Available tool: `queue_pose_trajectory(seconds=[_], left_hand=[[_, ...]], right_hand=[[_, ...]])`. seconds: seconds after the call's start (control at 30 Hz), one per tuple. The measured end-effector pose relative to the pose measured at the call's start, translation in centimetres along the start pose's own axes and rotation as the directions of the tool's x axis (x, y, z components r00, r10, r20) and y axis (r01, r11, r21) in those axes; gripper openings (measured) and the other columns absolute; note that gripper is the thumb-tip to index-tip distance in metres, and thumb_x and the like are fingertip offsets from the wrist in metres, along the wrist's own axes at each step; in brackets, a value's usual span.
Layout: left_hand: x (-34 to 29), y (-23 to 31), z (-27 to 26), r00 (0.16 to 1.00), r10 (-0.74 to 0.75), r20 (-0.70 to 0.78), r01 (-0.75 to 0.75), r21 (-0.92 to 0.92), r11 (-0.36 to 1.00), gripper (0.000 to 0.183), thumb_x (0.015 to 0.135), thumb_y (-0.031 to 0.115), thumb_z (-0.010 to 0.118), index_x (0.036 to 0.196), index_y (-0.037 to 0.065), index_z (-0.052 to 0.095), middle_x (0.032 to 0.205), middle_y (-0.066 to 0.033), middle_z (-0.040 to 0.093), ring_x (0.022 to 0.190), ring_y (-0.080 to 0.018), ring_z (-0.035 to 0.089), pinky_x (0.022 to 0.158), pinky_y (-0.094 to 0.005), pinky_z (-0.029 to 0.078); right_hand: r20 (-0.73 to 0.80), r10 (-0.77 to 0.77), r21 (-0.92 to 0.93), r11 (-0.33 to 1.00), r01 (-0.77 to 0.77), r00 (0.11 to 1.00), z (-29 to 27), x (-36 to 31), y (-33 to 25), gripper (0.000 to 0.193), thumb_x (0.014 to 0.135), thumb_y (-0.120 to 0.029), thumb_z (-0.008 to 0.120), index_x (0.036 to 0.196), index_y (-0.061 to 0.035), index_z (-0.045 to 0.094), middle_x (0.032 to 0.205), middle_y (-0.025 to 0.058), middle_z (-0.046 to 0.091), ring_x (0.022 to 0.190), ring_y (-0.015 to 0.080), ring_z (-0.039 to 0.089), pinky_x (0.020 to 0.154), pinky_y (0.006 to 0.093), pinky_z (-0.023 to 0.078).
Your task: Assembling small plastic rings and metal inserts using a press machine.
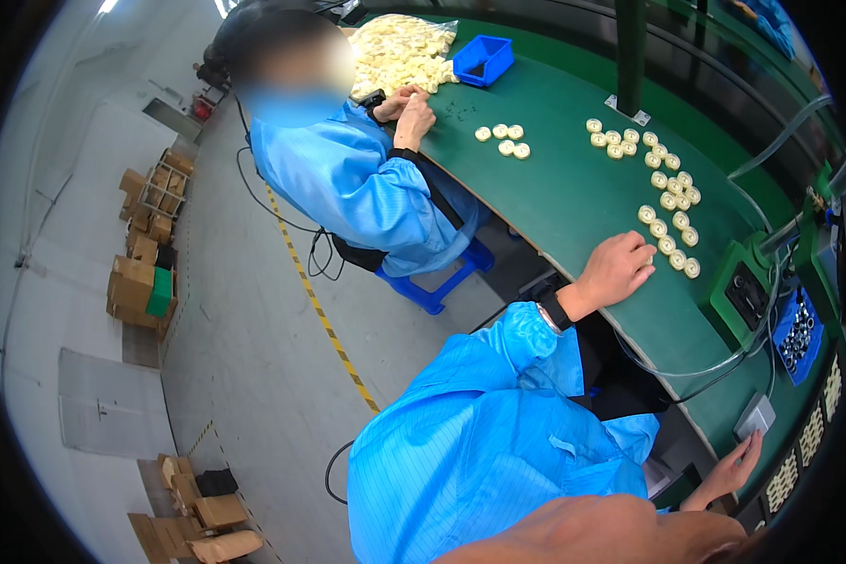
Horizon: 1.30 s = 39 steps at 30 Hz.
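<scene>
My left hand (616,271) rests over the green table, its fingers curled together around a cream round piece that shows only partly at the fingertips. Just beyond it lie several cream round pieces (666,244) with ringed centres, set out in loose clusters along the table. Lower right, my right hand (731,467) has its fingers stretched out, the tips at the near edge of a small light grey box (755,415). Nothing shows gripped in that hand.
A green machine base (738,296) stands at the right, with hoses and a blue tray (799,336) of small metal parts. Beside me, a seated co-worker in a blue coat (348,179) handles something near a bag of cream pieces (399,52) and a blue bin (483,61).
</scene>
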<state>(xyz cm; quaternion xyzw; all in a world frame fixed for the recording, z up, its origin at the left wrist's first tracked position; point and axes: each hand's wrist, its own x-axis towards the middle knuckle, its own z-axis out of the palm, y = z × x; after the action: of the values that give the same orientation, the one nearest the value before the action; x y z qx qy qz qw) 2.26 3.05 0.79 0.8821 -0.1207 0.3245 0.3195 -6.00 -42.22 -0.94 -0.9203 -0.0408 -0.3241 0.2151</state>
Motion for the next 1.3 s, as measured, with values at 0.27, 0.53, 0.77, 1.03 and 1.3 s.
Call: queue_pose_trajectory(seconds=[0.27,0.53,0.77,1.03,1.3], left_hand=[[-0.1,0.1,-0.1,1.0,0.006,-0.005,-0.006,0.012,1.0,0.028,0.075,0.012,0.075,0.1,0.005,0.065,0.093,-0.0099,0.057,0.081,-0.0287,0.06,0.07,-0.0394,0.05],[-0.2,0.5,0.9,0.999,0.01,0.038,-0.01,-0.009,1.0,0.027,0.077,0.014,0.074,0.101,0.006,0.065,0.095,-0.0104,0.059,0.084,-0.0297,0.061,0.073,-0.0397,0.051],[-0.2,-0.2,-0.3,1.0,-0.008,0.018,0.008,0.03,1.0,0.027,0.077,0.012,0.077,0.102,0.006,0.069,0.097,-0.0129,0.064,0.083,-0.0307,0.065,0.069,-0.0379,0.055],[1.4,2.0,0.2,0.994,0.017,0.106,-0.012,-0.045,0.999,0.028,0.078,0.009,0.076,0.104,0.005,0.069,0.098,-0.0126,0.064,0.082,-0.0301,0.065,0.069,-0.037,0.054],[5.8,6.5,2.6,0.98,0.143,0.136,-0.111,-0.218,0.97,0.036,0.078,0.011,0.076,0.112,0.004,0.065,0.099,-0.013,0.064,0.085,-0.0304,0.065,0.073,-0.0365,0.053]], right_hand=[[0.015,-0.015,0.002,1.0,0.015,1.0,0.1,-0.1,0.4,0.025,0.099,-0.005,0.054,0.12,0.0076,0.061,0.121,0.0153,0.065,0.109,0.0246,0.063,0.096,0.0324,0.048],[-0.033,0.006,-0.055,0.998,-0.008,0.999,-1.2,-0.8,-0.3,0.022,0.098,-0.004,0.055,0.115,0.009,0.064,0.117,0.0163,0.067,0.105,0.0269,0.065,0.093,0.0348,0.05],[-0.075,0.037,-0.021,0.999,-0.039,0.997,-0.4,0.6,-2.5,0.017,0.091,0.001,0.06,0.107,0.0039,0.067,0.113,0.0176,0.067,0.103,0.0304,0.065,0.089,0.0366,0.05],[-0.135,0.097,-0.024,0.995,-0.101,0.986,-2.0,0.1,-3.2,0.016,0.088,0.004,0.06,0.103,0.0032,0.067,0.109,0.0169,0.068,0.099,0.0307,0.066,0.086,0.0367,0.051],[-0.176,0.087,0.009,0.996,-0.087,0.981,-2.4,0.8,-3.3,0.016,0.087,0.003,0.061,0.102,0.0028,0.066,0.108,0.0163,0.069,0.098,0.03,0.066,0.085,0.0364,0.052]])
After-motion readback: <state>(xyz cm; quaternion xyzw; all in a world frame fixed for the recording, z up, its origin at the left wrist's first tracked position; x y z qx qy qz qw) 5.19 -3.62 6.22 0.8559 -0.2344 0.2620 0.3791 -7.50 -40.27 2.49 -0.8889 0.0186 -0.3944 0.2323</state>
